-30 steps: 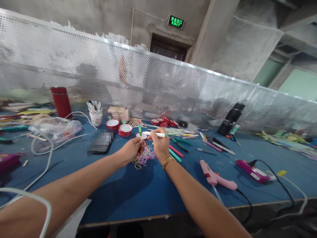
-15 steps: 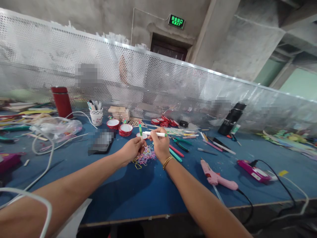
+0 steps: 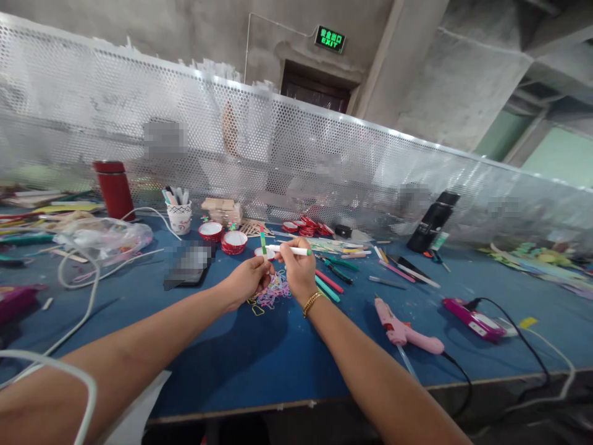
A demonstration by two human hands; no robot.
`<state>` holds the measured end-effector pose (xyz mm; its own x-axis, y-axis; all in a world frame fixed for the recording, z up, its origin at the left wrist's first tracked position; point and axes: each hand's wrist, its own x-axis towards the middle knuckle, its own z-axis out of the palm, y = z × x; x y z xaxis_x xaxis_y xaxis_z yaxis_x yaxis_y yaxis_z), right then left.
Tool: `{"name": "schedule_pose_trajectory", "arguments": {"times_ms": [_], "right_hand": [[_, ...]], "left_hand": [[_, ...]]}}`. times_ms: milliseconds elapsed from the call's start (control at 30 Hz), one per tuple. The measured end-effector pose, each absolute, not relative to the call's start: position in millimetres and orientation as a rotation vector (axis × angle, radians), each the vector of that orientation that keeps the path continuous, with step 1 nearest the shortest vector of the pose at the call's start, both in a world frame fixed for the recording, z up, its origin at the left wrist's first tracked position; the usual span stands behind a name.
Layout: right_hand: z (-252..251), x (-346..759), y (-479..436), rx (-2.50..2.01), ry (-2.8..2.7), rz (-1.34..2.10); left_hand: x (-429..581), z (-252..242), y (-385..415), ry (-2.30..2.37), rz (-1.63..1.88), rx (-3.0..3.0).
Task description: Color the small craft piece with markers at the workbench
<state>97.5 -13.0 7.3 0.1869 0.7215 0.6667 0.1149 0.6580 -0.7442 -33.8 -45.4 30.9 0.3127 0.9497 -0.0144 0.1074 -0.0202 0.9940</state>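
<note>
Pinched upright in my left hand point(image 3: 250, 278) is a thin wooden craft stick point(image 3: 264, 241), banded red, light and green. My right hand point(image 3: 297, 267) grips a white marker point(image 3: 290, 250) with a green end, held level with its tip at the green part of the stick. Whether the tip touches the stick I cannot tell. Below both hands lies a pile of pastel plastic clips or loops point(image 3: 274, 292). A green marker point(image 3: 328, 288) and a red marker point(image 3: 330, 281) rest just right of my right hand.
Farther back stand red round tins point(image 3: 234, 242), a paper cup of pens point(image 3: 179, 217) and a red flask point(image 3: 113, 190). A phone point(image 3: 189, 264) lies left. To the right are a pink glue gun point(image 3: 407, 334), a magenta device point(image 3: 475, 319) and a black bottle point(image 3: 433, 222). Cables cross the left side.
Hardly anything differs. Both hands keep the same hold on the stick and the marker, and the view has shifted very slightly.
</note>
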Motion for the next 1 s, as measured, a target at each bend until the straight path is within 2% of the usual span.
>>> {"name": "schedule_pose_trajectory", "arguments": {"times_ms": [1000], "right_hand": [[7.9,95.3,-14.3,-0.775,-1.333,0.509]], "left_hand": [[-34.1,29.5,-45.1,1.039,0.928,1.437]]}}
